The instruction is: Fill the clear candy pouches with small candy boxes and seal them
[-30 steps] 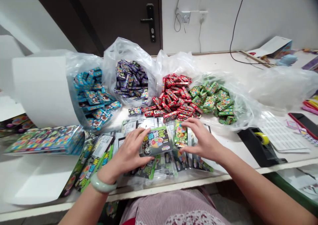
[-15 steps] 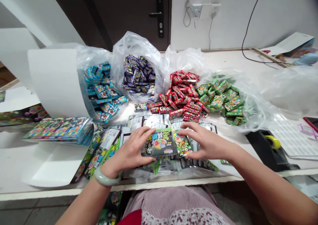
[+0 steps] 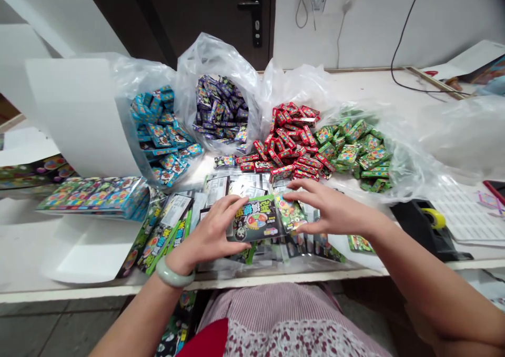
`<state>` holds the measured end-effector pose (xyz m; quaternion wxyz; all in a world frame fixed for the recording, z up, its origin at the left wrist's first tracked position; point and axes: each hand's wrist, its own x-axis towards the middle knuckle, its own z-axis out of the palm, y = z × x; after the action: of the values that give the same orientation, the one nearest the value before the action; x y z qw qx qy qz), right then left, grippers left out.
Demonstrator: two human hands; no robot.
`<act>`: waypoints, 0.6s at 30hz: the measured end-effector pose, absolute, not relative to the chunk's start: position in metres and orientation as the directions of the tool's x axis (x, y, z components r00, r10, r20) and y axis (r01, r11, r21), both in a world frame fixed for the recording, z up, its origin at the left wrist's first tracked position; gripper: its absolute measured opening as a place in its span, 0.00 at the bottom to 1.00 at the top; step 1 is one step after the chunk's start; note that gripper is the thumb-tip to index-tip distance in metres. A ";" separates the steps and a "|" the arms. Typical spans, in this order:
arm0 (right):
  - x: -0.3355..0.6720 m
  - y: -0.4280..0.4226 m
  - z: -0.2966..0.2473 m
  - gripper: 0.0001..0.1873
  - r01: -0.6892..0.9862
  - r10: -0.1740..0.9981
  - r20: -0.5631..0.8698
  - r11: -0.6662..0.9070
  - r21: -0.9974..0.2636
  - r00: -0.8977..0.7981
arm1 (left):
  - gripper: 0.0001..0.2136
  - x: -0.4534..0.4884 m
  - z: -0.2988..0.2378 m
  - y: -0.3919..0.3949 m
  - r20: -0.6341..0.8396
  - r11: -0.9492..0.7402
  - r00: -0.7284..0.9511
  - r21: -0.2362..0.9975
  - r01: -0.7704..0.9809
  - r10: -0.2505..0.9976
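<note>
My left hand (image 3: 216, 230), with a pale bangle at its wrist, grips the left end of a black and green printed packet (image 3: 256, 221), thumb below and fingers above. At the packet's right end, my right hand (image 3: 321, 207) holds a small green printed packet (image 3: 290, 214) between thumb and fingers. The small one is tilted and touches the black packet's right edge. Beneath both hands lie several flat black printed packets (image 3: 331, 252) in clear film, partly hidden by my hands.
Clear plastic bags along the back hold small blue boxes (image 3: 168, 136), purple boxes (image 3: 221, 107), red boxes (image 3: 292, 136) and green boxes (image 3: 366, 146). An open white carton (image 3: 79, 115) with filled rows stands left. A black tape dispenser (image 3: 418, 225) stands right.
The view has tilted and shifted slightly. Both hands keep their hold at the two ends, and the right fingers sit a little more apart around the small green packet.
</note>
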<state>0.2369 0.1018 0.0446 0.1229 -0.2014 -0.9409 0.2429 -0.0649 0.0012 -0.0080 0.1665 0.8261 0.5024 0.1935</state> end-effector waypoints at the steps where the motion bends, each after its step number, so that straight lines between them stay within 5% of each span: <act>1: 0.235 0.102 0.045 0.32 0.320 0.440 0.140 0.805 -0.500 -0.887 | 0.42 -0.063 -0.008 0.001 0.152 -0.438 0.419 0.469 0.767 0.895; 8: 0.223 0.103 0.040 0.34 0.314 0.446 0.160 0.802 -0.509 -0.880 | 0.42 -0.052 -0.003 0.001 0.161 -0.430 0.408 0.504 0.749 0.899; 13: 0.208 0.098 0.011 0.47 0.294 0.596 0.255 0.668 -0.684 -0.762 | 0.41 -0.053 -0.005 0.004 0.192 -0.391 0.340 0.455 0.800 0.921; 16: 0.200 0.081 -0.001 0.33 0.319 0.717 0.329 0.607 -0.728 -0.615 | 0.40 -0.057 -0.011 0.005 0.219 -0.354 0.287 0.406 0.843 0.933; 18: 0.196 0.071 -0.003 0.23 0.333 0.697 0.325 0.632 -0.700 -0.639 | 0.40 -0.058 -0.014 0.006 0.224 -0.356 0.287 0.396 0.846 0.931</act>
<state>0.1961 0.0707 -0.0033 0.2987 -0.3020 -0.8525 0.3047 -0.0582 0.0055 -0.0135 0.1008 0.7959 0.5583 0.2113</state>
